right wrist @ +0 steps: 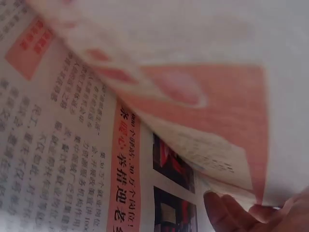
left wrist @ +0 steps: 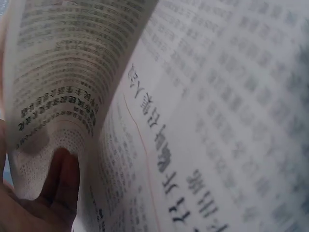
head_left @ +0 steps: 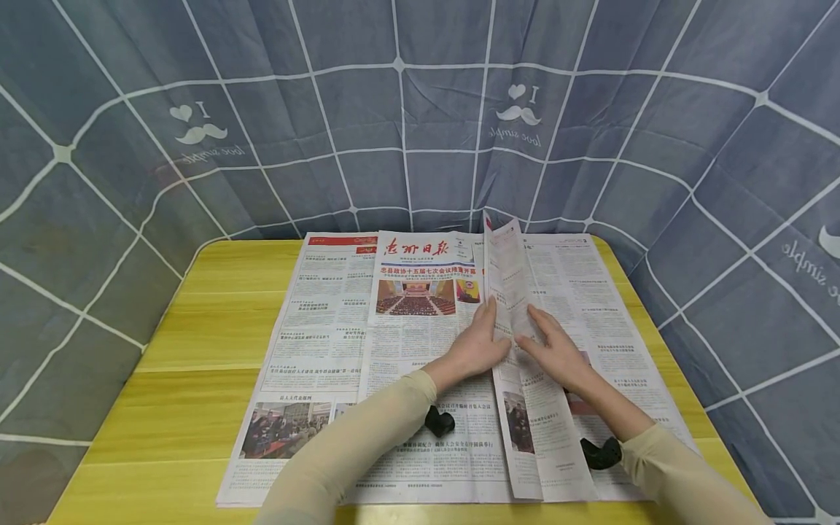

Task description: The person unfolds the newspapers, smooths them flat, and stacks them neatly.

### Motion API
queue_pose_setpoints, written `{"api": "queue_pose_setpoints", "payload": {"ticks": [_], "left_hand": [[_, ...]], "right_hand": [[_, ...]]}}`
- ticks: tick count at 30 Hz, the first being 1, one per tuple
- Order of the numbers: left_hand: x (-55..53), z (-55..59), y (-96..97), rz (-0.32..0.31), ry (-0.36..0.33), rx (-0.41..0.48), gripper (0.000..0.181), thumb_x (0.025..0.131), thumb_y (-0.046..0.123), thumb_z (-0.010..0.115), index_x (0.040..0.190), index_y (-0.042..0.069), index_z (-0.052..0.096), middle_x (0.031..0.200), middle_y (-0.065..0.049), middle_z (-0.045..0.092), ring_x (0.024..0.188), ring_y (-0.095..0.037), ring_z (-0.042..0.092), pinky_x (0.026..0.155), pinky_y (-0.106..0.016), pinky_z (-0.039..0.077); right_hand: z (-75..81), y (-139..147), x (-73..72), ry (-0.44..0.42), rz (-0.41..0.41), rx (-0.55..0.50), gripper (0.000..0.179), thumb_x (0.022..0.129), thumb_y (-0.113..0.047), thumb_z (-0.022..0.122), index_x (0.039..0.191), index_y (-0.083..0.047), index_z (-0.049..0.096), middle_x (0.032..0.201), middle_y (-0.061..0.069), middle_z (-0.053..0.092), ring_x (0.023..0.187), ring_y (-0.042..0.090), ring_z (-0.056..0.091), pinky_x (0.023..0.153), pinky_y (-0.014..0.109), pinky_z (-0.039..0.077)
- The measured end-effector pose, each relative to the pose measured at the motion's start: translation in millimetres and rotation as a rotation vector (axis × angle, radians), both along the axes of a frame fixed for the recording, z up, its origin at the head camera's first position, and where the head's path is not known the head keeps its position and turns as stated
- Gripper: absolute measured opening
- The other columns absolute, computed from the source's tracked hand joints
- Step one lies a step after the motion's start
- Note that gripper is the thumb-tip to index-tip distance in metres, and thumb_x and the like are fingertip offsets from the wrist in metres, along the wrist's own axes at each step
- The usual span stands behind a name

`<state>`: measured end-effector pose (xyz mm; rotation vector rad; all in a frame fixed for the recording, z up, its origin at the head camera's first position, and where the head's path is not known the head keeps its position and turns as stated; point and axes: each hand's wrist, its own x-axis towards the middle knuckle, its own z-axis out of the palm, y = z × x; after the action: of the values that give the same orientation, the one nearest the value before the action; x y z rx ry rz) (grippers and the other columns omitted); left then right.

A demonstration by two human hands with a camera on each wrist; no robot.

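A newspaper (head_left: 420, 379) lies spread out, with a narrow part (head_left: 515, 292) of its pages raised in a fold right of the middle. My left hand (head_left: 477, 341) grips this raised part from its left side. In the left wrist view, fingers (left wrist: 63, 179) press against the curved newsprint. From the right, my right hand (head_left: 558, 354) holds the other side of the raised pages, its thumb near the left thumb. Fingertips (right wrist: 224, 210) show at the lower edge of a lifted page in the right wrist view; part of that grasp is hidden.
Beneath the newspaper is a yellow wood-grain table (head_left: 190, 350), showing at the left and right. A grey curtain (head_left: 433, 117) with white lines hangs behind and around it. Small black devices (head_left: 440, 421) sit by both wrists.
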<state>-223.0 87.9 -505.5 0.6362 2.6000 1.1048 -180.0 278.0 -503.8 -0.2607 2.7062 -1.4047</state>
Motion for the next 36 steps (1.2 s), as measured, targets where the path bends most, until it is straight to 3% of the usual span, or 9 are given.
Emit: {"api": "queue_pose_setpoints", "payload": {"ticks": [4, 10, 17, 24, 30, 36], "left_hand": [[2.9, 3.9, -0.1, -0.030, -0.013, 0.032, 0.088, 0.094, 0.014, 0.054, 0.163, 0.000, 0.002, 0.171, -0.015, 0.005, 0.150, -0.028, 0.029, 0.117, -0.033, 0.032], [5.6, 8.1, -1.0, -0.033, 0.030, 0.020, 0.084, 0.095, 0.005, 0.051, 0.163, -0.001, 0.003, 0.171, -0.013, 0.008, 0.135, -0.025, 0.049, 0.098, -0.027, 0.048], [6.0, 18.7, -9.4, -0.014, 0.036, 0.008, 0.080, 0.097, 0.007, 0.049, 0.164, 0.002, 0.006, 0.171, -0.011, 0.009, 0.147, -0.023, 0.036, 0.104, -0.031, 0.044], [5.2, 30.8, -27.0, -0.029, 0.057, 0.050, 0.079, 0.096, 0.005, 0.048, 0.164, 0.003, 0.007, 0.170, -0.013, 0.010, 0.145, -0.022, 0.037, 0.090, -0.031, 0.045], [4.7, 46.4, -49.4, -0.031, 0.078, 0.100, 0.074, 0.099, 0.004, 0.046, 0.164, 0.004, 0.010, 0.171, -0.009, 0.009, 0.154, -0.021, 0.014, 0.108, -0.036, 0.038], [4.2, 67.9, -77.6, -0.019, 0.094, 0.144, 0.070, 0.103, 0.005, 0.045, 0.164, 0.005, 0.011, 0.171, -0.009, 0.008, 0.155, -0.021, 0.008, 0.122, -0.040, 0.021]], "right_hand": [[-3.6, 2, -0.2, 0.012, 0.003, 0.045, 0.075, 0.106, -0.018, 0.054, 0.161, 0.006, 0.010, 0.165, 0.030, 0.012, 0.143, 0.051, 0.031, 0.104, 0.063, 0.042], [-9.2, 3, 0.6, 0.034, 0.003, 0.093, 0.075, 0.104, -0.005, 0.051, 0.163, 0.003, 0.006, 0.167, 0.028, 0.008, 0.144, 0.049, 0.031, 0.106, 0.061, 0.040], [-11.5, 3, 3.6, 0.055, -0.003, 0.101, 0.068, 0.106, -0.004, 0.044, 0.164, -0.001, 0.008, 0.168, 0.025, 0.008, 0.146, 0.049, 0.027, 0.104, 0.061, 0.041], [-12.9, 3, 6.1, 0.084, 0.005, 0.090, 0.068, 0.107, -0.001, 0.042, 0.165, -0.006, 0.007, 0.168, 0.023, 0.008, 0.148, 0.048, 0.024, 0.108, 0.064, 0.037], [-11.3, 5, 7.3, 0.078, 0.011, 0.051, 0.068, 0.108, -0.002, 0.041, 0.166, -0.011, 0.006, 0.169, 0.019, 0.009, 0.149, 0.045, 0.025, 0.110, 0.061, 0.034], [-1.7, 9, 9.8, 0.099, 0.010, 0.042, 0.068, 0.109, -0.005, 0.041, 0.166, -0.014, 0.006, 0.170, 0.015, 0.010, 0.152, 0.041, 0.020, 0.114, 0.060, 0.028]]}}
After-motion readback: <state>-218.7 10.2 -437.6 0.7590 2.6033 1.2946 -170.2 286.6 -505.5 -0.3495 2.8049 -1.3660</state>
